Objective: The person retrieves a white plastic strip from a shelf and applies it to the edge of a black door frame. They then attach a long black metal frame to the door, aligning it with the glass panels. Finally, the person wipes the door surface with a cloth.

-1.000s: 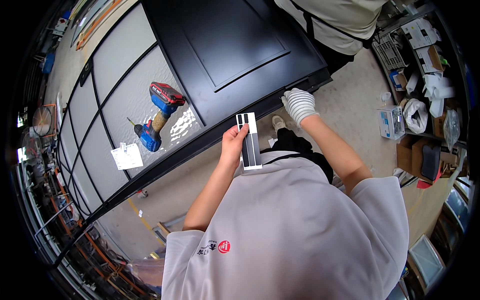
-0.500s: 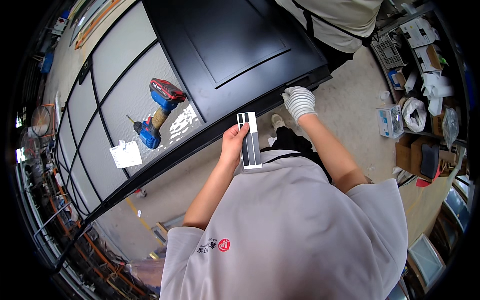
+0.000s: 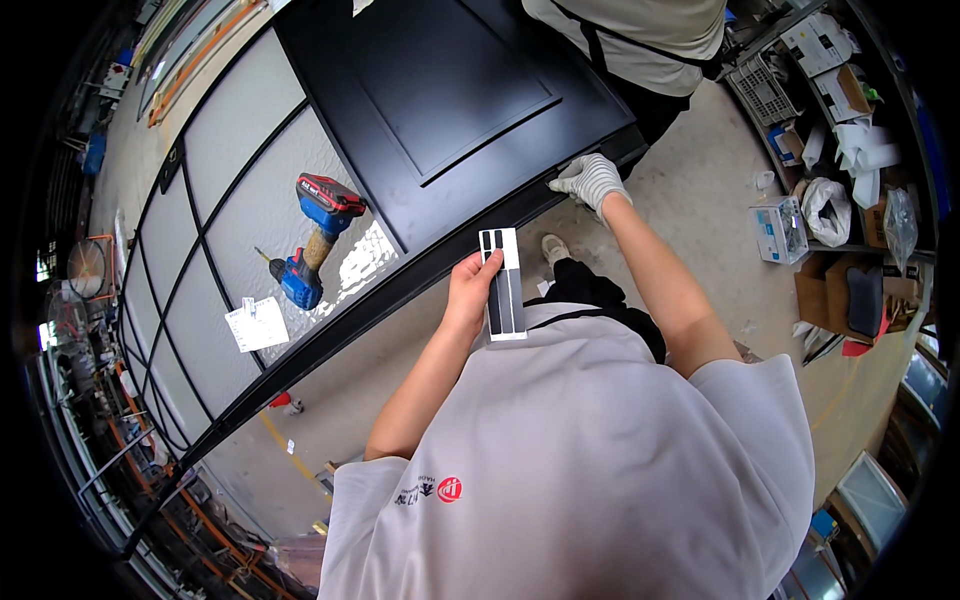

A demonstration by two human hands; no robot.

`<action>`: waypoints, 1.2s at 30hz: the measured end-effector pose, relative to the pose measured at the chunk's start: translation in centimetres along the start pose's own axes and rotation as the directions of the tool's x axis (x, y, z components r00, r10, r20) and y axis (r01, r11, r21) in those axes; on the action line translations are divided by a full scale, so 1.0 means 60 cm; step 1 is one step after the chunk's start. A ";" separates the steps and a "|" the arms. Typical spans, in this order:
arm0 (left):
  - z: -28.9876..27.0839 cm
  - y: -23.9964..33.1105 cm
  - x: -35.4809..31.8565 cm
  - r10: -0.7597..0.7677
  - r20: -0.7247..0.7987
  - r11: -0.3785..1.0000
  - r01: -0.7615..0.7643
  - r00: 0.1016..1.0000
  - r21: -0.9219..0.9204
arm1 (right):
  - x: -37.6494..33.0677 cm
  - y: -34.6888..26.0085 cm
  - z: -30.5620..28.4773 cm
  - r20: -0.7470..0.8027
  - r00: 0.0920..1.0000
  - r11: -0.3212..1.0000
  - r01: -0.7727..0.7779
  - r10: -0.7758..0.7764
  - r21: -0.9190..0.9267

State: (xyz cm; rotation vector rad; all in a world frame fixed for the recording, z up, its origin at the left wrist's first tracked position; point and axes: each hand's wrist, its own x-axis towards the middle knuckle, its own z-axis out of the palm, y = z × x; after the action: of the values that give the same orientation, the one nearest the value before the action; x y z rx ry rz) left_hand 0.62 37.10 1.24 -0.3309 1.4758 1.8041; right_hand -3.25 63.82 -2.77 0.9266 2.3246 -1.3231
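We see fairly bright, diffuse light, with broken white glare on the rippled glass [image 3: 368, 258] and a soft sheen across the black panel [image 3: 440, 100]. Fisheye distortion bows the long black frame [image 3: 330, 332], and we lose the corners to black.

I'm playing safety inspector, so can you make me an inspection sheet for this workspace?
Surface: dark panel beside a textured pale pane.
Job's things: white card with dark strips.
Clutter: blue-and-red drill and paper sheet, both lying on the pane.
Grips: left grip, bare, pinches the card; right grip, in a striped glove, is at the panel's edge, its closure unclear.
Cables: nothing seen around the panel.
Surroundings: another person beside the panel; boxes at right.
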 end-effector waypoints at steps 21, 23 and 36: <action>0.010 0.031 0.002 0.093 -0.070 0.996 -0.091 0.993 0.023 | -0.167 -0.049 0.004 0.070 0.794 0.796 0.606 -0.604 -0.001; 0.026 0.038 0.002 0.157 -0.088 0.985 -0.150 0.984 0.085 | -0.209 -0.070 -0.001 0.105 0.618 0.601 0.784 -0.779 -0.155; 0.060 0.026 0.072 0.429 -0.212 0.776 -0.237 0.878 0.585 | -0.288 -0.060 -0.050 0.131 0.399 0.394 0.917 -0.908 -0.062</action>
State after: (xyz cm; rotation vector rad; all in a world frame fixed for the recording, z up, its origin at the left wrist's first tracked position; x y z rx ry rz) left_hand -2.40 42.07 0.73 -0.0790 2.3472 1.5348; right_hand 7.31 58.47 10.66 -0.6632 2.8876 -1.4228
